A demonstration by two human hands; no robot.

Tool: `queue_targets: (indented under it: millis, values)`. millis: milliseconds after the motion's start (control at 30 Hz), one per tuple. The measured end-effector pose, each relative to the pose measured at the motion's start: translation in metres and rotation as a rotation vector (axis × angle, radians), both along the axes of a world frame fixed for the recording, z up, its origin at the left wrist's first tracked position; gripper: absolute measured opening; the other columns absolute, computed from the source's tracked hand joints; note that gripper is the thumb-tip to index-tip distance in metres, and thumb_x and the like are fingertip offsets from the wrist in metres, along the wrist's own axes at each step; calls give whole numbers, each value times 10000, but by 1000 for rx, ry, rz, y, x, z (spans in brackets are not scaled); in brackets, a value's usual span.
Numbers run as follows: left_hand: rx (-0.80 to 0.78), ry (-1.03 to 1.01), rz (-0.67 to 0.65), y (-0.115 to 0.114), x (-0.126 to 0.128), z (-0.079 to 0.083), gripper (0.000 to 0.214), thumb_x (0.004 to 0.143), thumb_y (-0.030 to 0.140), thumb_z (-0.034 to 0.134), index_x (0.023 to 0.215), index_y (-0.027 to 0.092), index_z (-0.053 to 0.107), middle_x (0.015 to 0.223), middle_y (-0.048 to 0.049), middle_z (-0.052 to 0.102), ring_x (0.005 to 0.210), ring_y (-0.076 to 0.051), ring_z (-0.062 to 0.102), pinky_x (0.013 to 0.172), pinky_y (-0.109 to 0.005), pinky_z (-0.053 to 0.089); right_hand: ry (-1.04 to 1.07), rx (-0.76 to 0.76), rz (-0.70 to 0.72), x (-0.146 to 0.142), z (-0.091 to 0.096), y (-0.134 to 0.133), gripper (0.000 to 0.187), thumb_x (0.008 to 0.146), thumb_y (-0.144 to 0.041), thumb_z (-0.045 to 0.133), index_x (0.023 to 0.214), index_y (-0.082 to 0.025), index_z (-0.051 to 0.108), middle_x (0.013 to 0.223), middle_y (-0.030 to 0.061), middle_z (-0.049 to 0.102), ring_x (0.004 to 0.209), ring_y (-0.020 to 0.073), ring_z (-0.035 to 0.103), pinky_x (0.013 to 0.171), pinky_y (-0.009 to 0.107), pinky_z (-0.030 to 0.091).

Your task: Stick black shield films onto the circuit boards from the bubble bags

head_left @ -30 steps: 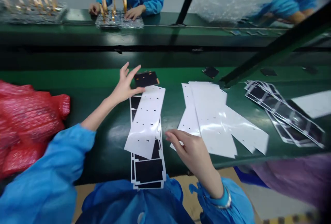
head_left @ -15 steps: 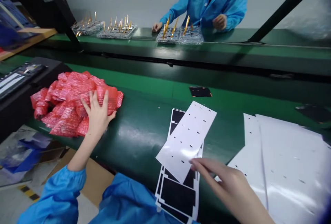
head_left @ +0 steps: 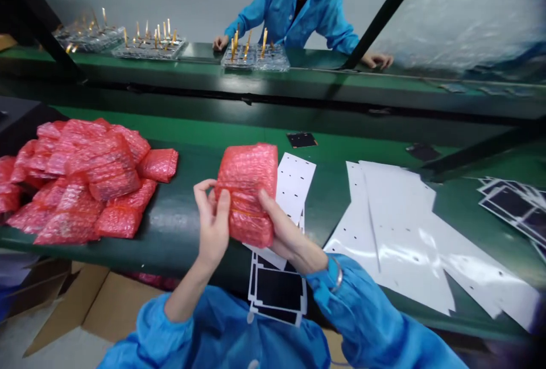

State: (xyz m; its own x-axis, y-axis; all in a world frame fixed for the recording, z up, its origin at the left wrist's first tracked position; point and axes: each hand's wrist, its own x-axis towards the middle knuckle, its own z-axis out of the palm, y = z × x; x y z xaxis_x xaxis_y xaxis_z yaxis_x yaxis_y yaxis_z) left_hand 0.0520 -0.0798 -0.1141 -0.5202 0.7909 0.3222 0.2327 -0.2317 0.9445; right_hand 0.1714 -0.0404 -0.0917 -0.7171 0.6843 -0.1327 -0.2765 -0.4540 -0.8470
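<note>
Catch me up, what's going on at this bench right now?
A person is holding a red bubble-wrap pouch in both hands, the left hand and right hand gripping its sides above a green conveyor bench. More red bubble-wrap pouches lie heaped to the left. Beneath the hands lies a stack of black-patched sheets, with loose white perforated sheets to the right. Across the line, a co-worker stands at trays of gold-coloured strips.

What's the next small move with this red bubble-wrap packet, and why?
Probably lay the red bubble-wrap packet on the pile of matching packets to the left: the left hand and right hand hold it above the white sheet, and that pile lies close by.
</note>
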Motion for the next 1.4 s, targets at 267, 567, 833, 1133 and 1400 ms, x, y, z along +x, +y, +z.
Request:
queue_targets:
  millis: [267,567,833,1133,1400]
  values:
    - [120,351,-138,-21,-2,-9,730,903,575,653,1465,232,338,1397,-165,485,1270,-272,563,951,-390,574,-243,372,-277,-4,1,-1,889,879,-812,455,1597,-309,305,1669,37,313,1595,254,152,1314,495,62]
    - [-106,158,-4,-24,-9,-25,498,1024,446,481,1487,272,418,1465,-131,481,1403,-270,473,1171,-470,425,6,-122,-74,14,-11,4,788,748,-417,835,1444,-309,483,1385,69,654,1225,264,664,1105,478,509]
    - [40,777,-160,-17,-40,7,134,934,231,675,1064,264,663,1132,-35,499,1076,-172,560,931,-303,530,-154,209,-146,18,-20,7,741,778,-363,806,1440,-275,483,1414,71,612,1328,267,578,1171,456,444]
    - [109,1070,-149,-19,-35,-6,98,994,150,536,1076,172,587,1063,-68,596,960,-172,627,892,-289,561,-246,413,-129,20,-18,10,1096,770,-335,786,1622,-236,105,1661,142,306,1470,297,428,1227,463,351]
    - [15,796,-240,-13,-30,-17,190,915,178,617,1102,212,607,1137,-82,550,1072,-221,581,943,-376,541,-168,77,-230,10,-24,1,525,742,-338,805,1216,-238,603,1183,58,713,1101,251,690,1025,432,548]
